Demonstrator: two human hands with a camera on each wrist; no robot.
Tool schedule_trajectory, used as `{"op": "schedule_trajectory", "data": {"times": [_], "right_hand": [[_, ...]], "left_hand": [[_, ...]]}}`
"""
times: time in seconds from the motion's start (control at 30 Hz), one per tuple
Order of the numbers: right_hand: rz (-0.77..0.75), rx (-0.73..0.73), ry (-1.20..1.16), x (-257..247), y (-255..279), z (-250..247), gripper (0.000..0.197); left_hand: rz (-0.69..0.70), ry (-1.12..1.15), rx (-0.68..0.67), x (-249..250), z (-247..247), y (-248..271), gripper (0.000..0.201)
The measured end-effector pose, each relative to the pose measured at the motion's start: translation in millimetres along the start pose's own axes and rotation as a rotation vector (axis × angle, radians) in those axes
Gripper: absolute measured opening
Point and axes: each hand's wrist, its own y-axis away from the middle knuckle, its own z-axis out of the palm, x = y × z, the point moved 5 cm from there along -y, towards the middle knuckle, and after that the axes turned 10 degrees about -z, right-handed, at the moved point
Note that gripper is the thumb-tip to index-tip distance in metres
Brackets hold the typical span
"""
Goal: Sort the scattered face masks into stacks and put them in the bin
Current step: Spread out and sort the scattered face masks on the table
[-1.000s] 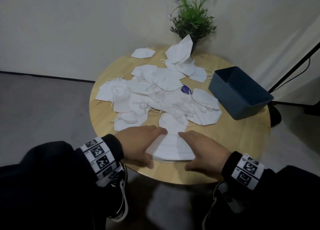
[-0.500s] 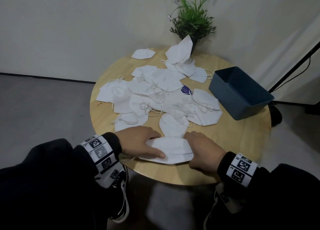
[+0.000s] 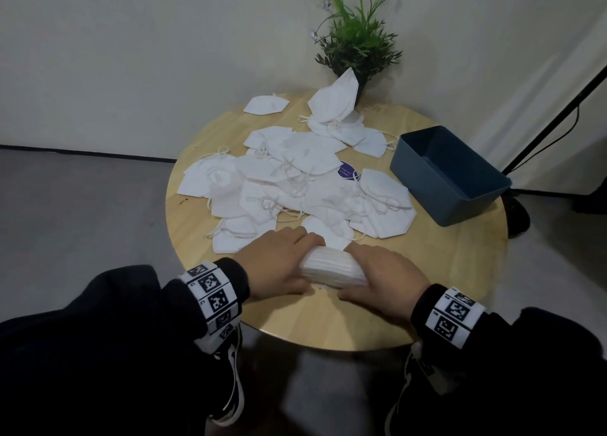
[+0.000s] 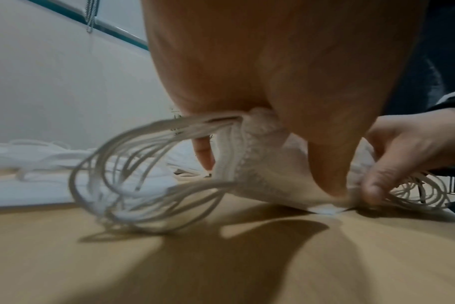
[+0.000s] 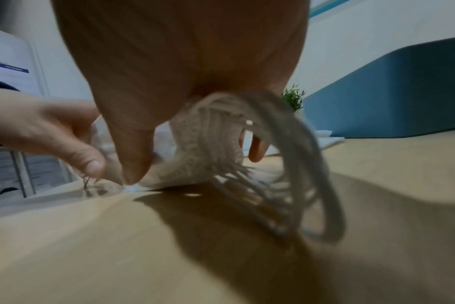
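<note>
Our left hand [image 3: 279, 265] and right hand [image 3: 384, 274] pinch the stack of masks [image 3: 331, 266] on edge at the near table [image 3: 460, 271] rim. The ear loops [image 4: 143, 174] look blurred; they may snag before the bin [image 3: 450, 179].

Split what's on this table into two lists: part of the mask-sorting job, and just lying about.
Job: stack of masks, held by left hand and right hand; scattered masks; blue bin.
Lying about: potted plant; purple sticker.

Mask stack [image 3: 333, 267] at table [image 3: 460, 271] near edge; loose masks [image 3: 295, 186] behind; bin [image 3: 440, 186] right; plant [image 3: 358, 41] rear.
</note>
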Motion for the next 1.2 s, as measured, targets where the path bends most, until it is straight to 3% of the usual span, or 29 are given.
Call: {"op": "schedule_trajectory", "data": {"times": [0.17, 0.33, 0.4, 0.5, 0.6, 0.73, 0.9, 0.97, 1.1, 1.2], "right_hand": [[-0.048, 0.061, 0.057, -3.3, -2.4, 0.0, 0.049], [-0.052, 0.069, 0.043, -6.4, -4.6, 2.8, 0.044], [-0.018, 0.037, -0.034, -6.2, -3.2, 4.4, 0.044], [0.122, 0.059, -0.458, 7.3, 4.3, -13.2, 0.037], [0.261, 0.140, -0.809, 34.3, 12.6, -46.2, 0.024], [0.389, 0.277, -1.194, 56.5, 21.9, -73.3, 0.034], [0.329, 0.291, -1.839, 40.5, 16.5, -82.3, 0.032], [0.347, 0.328, -1.808, 49.7, 18.6, -83.2, 0.038], [0.611, 0.428, -1.604, 91.1, 22.1, -74.3, 0.031], [0.568, 0.578, -1.304, 85.6, 12.4, -74.0, 0.034]], "left_hand": [[0.037, -0.100, 0.027, 12.2, 5.2, -5.1, 0.060], [0.019, -0.061, -0.024, 17.2, 3.6, -7.5, 0.074], [-0.015, -0.013, -0.079, 19.0, 1.0, -8.3, 0.060], [-0.080, 0.162, -0.142, 9.3, -14.4, -12.2, 0.038], [-0.128, 0.453, -0.228, -6.1, -35.0, -11.9, 0.038], [-0.206, 0.716, -0.338, -16.7, -44.9, -5.9, 0.040], [-0.225, 0.855, -0.400, -12.4, -33.0, -4.7, 0.042], [-0.230, 0.874, -0.415, -10.5, -29.2, -3.5, 0.041], [-0.247, 0.841, -0.346, -8.1, -34.3, -9.3, 0.041], [-0.282, 0.825, -0.280, -0.8, -29.1, -17.0, 0.038]]}}
